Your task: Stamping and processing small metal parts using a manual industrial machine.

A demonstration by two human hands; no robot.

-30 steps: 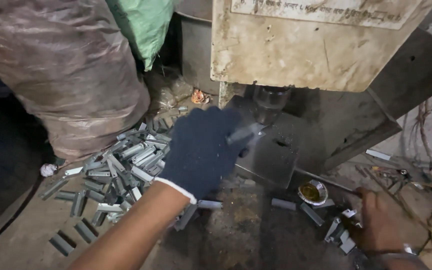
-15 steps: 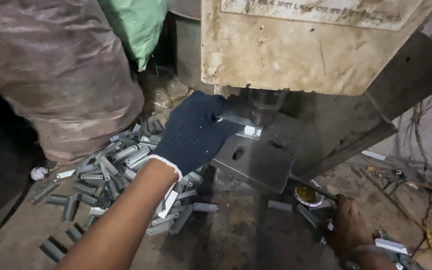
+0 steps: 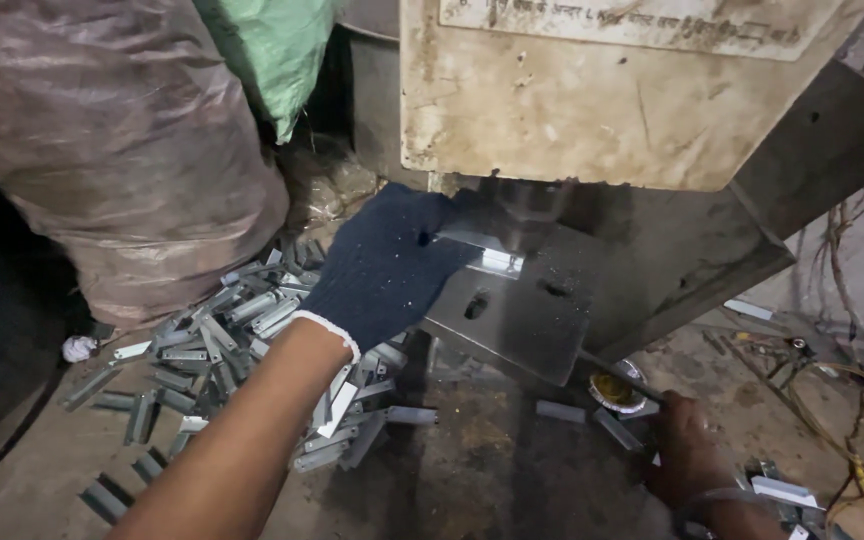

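Reaching up toward one o'clock, the left hand (image 3: pixel 387 265), in a dark knitted glove with a white cuff, pinches one end of a small bright metal strip (image 3: pixel 487 255) and holds it on the steel press plate (image 3: pixel 512 320), right under the ram (image 3: pixel 527 205) of the grimy cream-coloured press machine (image 3: pixel 592 100). The strip's long axis runs roughly from ten o'clock to four o'clock, sloping down to the right, with its free end lying at about three o'clock from the gloved fingertips and touching the plate just above a slotted hole (image 3: pixel 476 305). The left hand is by far the nearer one: it is on the strip, while the bare right hand (image 3: pixel 687 455) sits well apart at five o'clock from the plate, low on the desk (image 3: pixel 492 470) near a small round tin (image 3: pixel 614 390) of yellowish stuff; its fingers are curled, but whether it grips anything I cannot tell. At eight o'clock from the gloved hand a heap of similar grey metal pieces (image 3: pixel 222 335) spreads over the desk, some tucked under the forearm. Behind the heap, at ten o'clock, stands a bulging brownish sack (image 3: pixel 112 140) with a green sack (image 3: pixel 272 50) beside it, and loose wires (image 3: pixel 852 400) trail at the far right.
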